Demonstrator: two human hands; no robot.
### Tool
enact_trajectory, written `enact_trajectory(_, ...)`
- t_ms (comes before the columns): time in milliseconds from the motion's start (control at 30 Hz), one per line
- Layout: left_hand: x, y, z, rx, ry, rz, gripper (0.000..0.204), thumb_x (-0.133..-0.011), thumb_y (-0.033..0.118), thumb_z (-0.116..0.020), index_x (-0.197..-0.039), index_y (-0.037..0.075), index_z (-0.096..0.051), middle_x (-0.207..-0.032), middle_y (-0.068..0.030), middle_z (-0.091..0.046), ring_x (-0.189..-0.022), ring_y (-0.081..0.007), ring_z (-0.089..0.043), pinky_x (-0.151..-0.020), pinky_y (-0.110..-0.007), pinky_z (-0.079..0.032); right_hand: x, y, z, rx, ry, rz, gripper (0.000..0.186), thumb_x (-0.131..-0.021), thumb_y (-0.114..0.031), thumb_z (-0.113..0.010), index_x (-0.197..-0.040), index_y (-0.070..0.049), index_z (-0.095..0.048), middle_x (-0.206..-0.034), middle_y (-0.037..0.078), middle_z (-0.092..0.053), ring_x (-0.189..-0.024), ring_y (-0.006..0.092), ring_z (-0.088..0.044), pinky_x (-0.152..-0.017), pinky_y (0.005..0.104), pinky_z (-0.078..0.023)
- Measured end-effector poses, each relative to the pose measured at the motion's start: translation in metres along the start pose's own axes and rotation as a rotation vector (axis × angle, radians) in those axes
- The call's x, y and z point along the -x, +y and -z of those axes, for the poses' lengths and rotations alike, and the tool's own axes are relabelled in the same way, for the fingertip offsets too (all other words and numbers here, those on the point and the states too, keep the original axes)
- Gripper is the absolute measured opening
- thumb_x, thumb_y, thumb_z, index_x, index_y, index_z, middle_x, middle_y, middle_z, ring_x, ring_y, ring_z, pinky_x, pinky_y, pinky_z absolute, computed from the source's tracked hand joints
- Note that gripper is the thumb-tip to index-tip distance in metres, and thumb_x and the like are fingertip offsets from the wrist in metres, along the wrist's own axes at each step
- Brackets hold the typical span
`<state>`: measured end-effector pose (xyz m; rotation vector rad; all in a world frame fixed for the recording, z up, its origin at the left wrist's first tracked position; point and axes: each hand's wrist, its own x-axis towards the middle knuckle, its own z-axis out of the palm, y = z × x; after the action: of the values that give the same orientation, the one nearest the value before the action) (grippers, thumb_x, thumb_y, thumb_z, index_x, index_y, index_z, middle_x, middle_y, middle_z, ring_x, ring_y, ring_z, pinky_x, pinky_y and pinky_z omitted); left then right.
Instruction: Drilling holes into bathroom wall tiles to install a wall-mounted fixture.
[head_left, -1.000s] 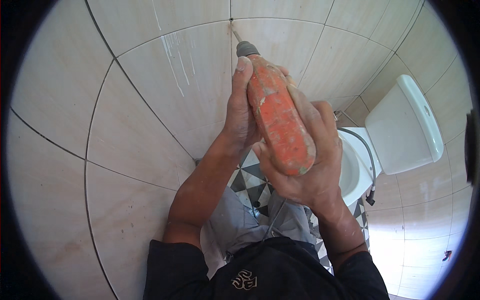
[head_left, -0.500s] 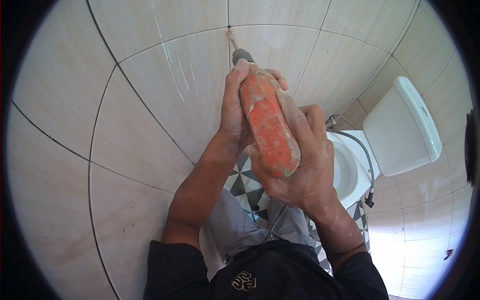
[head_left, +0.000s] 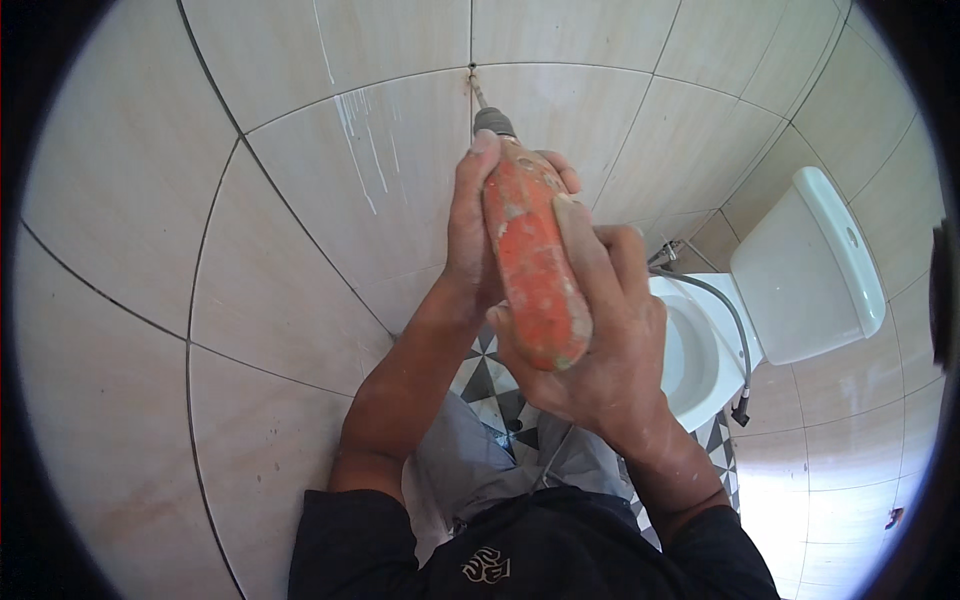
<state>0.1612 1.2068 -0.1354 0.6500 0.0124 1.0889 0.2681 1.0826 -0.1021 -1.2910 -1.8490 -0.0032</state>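
Both of my hands hold a worn orange power drill [head_left: 537, 265] pointed at the tiled wall [head_left: 560, 120]. My left hand [head_left: 470, 215] wraps around its front part, thumb just behind the dark chuck [head_left: 493, 122]. At the back, my right hand [head_left: 610, 320] grips the handle, which is mostly hidden beneath the body and my palm. The drill bit [head_left: 478, 92] reaches up to the wall where the grout lines cross. A small dark hole [head_left: 472, 67] shows at that crossing, with reddish dust around it; how deep the tip sits I cannot tell.
A white toilet [head_left: 700, 350] with its cistern [head_left: 805, 270] stands to my right. A grey hose with a black spray head [head_left: 740, 410] hangs over the bowl's side. Behind it is a metal valve [head_left: 668, 252]. White drips [head_left: 362, 150] streak the wall. The floor [head_left: 490, 385] has patterned tiles.
The whole view has shifted slightly, so the wall and toilet sit a little lower. The drill has turned a bit, its rear end swinging left. Both hands keep their grip.
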Motion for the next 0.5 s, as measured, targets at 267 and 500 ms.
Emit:
enact_trajectory(267, -0.001, -0.001, 0.006, -0.067, 0.037, -0.047, 0.049, -0.106, 0.054, -0.052, -0.101, 0.006, -0.058, -0.098, -0.0160, -0.067, -0.077, -0.0205, -0.069, -0.069, -0.037, -0.060, 0.002, 0.012, -0.007, -0.090, 0.037, 0.062, 0.092, -0.075, -0.024, -0.088, -0.152, 0.005, -0.046, -0.114, 0.022, -0.054, -0.088, 0.0340, -0.069, -0.061, 0.0404, -0.061)
enact_trajectory(500, 0.002, 0.000, 0.004, -0.103, 0.056, -0.081, 0.045, -0.106, 0.050, -0.055, -0.097, 0.006, -0.060, -0.097, -0.0149, -0.067, -0.075, -0.0187, -0.068, -0.070, -0.035, -0.059, 0.005, 0.014, -0.012, -0.139, 0.044, 0.066, 0.092, -0.077, -0.024, -0.089, -0.152, 0.006, -0.045, -0.113, 0.022, -0.051, -0.090, 0.0341, -0.066, -0.067, 0.0420, -0.061)
